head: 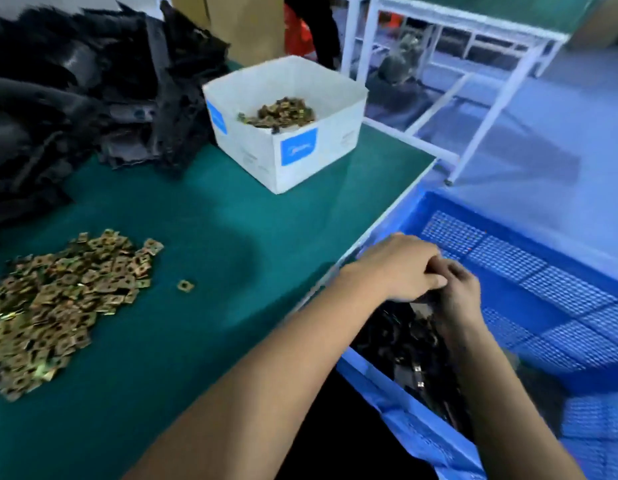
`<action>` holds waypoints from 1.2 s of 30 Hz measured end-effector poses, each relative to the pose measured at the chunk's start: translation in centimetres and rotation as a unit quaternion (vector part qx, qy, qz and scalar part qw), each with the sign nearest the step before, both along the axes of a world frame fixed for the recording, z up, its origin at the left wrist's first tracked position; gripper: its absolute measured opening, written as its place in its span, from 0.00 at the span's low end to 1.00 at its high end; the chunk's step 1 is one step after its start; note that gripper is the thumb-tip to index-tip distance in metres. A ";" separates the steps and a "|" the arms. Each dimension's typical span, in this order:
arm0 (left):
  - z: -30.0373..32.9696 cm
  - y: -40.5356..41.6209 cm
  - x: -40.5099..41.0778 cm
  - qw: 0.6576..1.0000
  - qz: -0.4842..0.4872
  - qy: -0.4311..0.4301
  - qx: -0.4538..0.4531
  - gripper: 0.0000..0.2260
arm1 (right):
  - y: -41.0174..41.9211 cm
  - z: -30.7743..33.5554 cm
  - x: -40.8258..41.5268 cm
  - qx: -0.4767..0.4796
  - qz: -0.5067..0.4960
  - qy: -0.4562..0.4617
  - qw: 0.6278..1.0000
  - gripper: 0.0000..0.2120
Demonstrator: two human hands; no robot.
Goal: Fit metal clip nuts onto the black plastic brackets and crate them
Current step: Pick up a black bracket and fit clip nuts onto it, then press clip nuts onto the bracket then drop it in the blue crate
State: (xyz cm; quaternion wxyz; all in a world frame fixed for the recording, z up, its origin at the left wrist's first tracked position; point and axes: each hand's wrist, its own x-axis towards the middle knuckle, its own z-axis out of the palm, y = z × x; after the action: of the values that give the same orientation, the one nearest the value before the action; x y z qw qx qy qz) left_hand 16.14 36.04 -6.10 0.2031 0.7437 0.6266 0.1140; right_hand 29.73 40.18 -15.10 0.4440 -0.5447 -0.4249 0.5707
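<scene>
Both my hands are together over the near corner of the blue plastic crate [529, 292] at the table's right edge. My left hand [401, 268] and my right hand [461, 292] grip a black plastic bracket [423, 303] between them, mostly hidden by the fingers. Below them, several black brackets with clip nuts [411, 344] lie in the crate. A heap of brass-coloured clip nuts [58, 303] lies on the green table at the left. One loose clip nut [185, 285] sits apart from it. A pile of black brackets [75, 98] fills the far left.
A white cardboard box [293, 157] holding more clip nuts [278, 114] stands at the back of the green table [214, 244]. Beyond the table is a white metal frame [474, 81] on a blue floor. A brown carton stands behind the box.
</scene>
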 end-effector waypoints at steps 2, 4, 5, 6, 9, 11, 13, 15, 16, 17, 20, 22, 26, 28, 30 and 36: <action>-3.5 0.5 1.3 0.998 -0.005 -0.005 -0.059 0.19 | 0.3 -4.9 2.3 -0.058 -0.051 -0.050 0.996 0.08; -6.6 0.2 1.9 0.993 0.004 0.003 -0.116 0.20 | 0.1 -9.1 4.2 -0.124 -0.070 -0.120 0.983 0.10; -7.9 0.0 1.8 0.990 0.014 0.003 -0.140 0.20 | -0.2 -10.7 4.8 -0.165 -0.051 -0.151 0.973 0.13; -9.0 -0.3 1.7 0.987 0.023 0.002 -0.161 0.21 | -0.7 -12.0 5.4 -0.203 -0.025 -0.188 0.961 0.17; -11.2 -1.1 1.4 0.980 0.049 -0.012 -0.194 0.22 | -2.6 -14.5 6.2 -0.263 0.028 -0.294 0.918 0.23; -11.4 -1.3 1.6 0.977 0.065 -0.055 -0.193 0.22 | -3.6 -15.1 5.8 -0.264 0.010 -0.318 0.911 0.20; -10.3 -1.0 2.2 0.977 0.079 -0.102 -0.167 0.19 | -3.6 -14.2 4.8 -0.231 -0.003 -0.345 0.910 0.16; -8.4 -0.3 2.8 0.981 0.085 -0.127 -0.116 0.16 | -3.0 -12.0 3.5 -0.176 -0.013 -0.353 0.919 0.13; -7.1 0.1 3.0 0.983 0.085 -0.137 -0.086 0.16 | -2.6 -10.3 2.7 -0.143 -0.022 -0.344 0.928 0.11; -5.6 0.4 3.2 0.984 0.085 -0.147 -0.053 0.16 | -2.3 -8.5 1.9 -0.104 -0.031 -0.338 0.935 0.08; -0.8 1.1 3.4 0.982 0.082 -0.153 0.071 0.14 | -1.4 -1.7 -0.7 0.052 -0.045 -0.381 0.922 0.05; 2.3 1.0 2.7 0.967 0.095 -0.173 0.159 0.12 | -1.3 2.6 -2.3 0.172 -0.086 -0.386 0.902 0.04; 6.6 -1.7 -1.3 0.894 0.150 -0.255 0.336 0.06 | -4.2 9.3 -7.2 0.385 -0.089 -0.242 0.886 0.10; 7.6 -4.3 -4.5 0.854 0.186 -0.277 0.399 0.04 | -6.5 11.4 -10.5 0.436 -0.015 -0.182 0.881 0.09; 8.0 -7.1 -8.1 0.818 0.244 -0.284 0.437 0.04 | -8.4 12.7 -14.1 0.466 0.057 -0.178 0.865 0.08; 7.2 -19.4 -19.6 0.727 0.441 -0.161 0.501 0.05 | -15.9 14.6 -26.3 0.495 0.356 -0.213 0.763 0.11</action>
State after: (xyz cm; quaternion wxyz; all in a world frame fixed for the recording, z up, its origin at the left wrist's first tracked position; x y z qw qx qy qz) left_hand -3.45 16.67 1.12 -0.1736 0.3478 0.6939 0.6062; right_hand 3.40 24.24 -0.54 0.3146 -0.1666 -0.8954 0.2673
